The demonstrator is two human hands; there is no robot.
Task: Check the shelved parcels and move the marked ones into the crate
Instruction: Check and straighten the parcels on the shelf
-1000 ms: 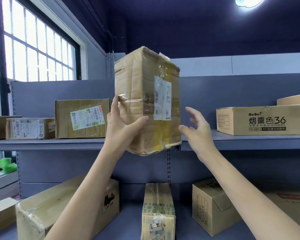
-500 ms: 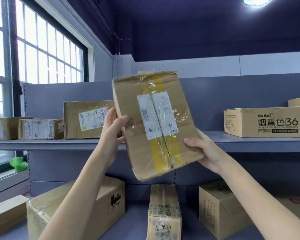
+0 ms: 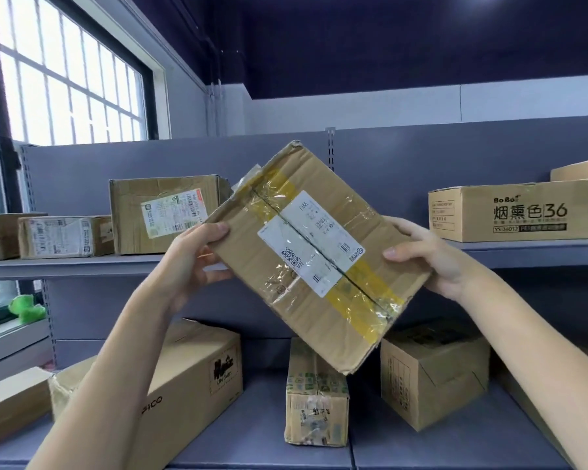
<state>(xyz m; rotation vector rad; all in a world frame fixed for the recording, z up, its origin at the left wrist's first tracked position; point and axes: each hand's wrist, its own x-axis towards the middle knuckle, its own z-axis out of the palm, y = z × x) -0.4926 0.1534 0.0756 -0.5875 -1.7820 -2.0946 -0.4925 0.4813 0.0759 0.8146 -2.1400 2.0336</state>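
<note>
From the head camera, a worn cardboard parcel point(image 3: 319, 256) is held tilted in the air in front of the upper shelf point(image 3: 65, 264), its taped, labelled face toward the person. The left hand point(image 3: 187, 262) grips its left edge, thumb curled over the front; the right hand point(image 3: 431, 256) clasps the right edge likewise. No crate is in view. The slick tape and crumpled corners could let the parcel slip from these edge grips, and the white label point(image 3: 311, 242) lies skewed, so a mark might be misread.
</note>
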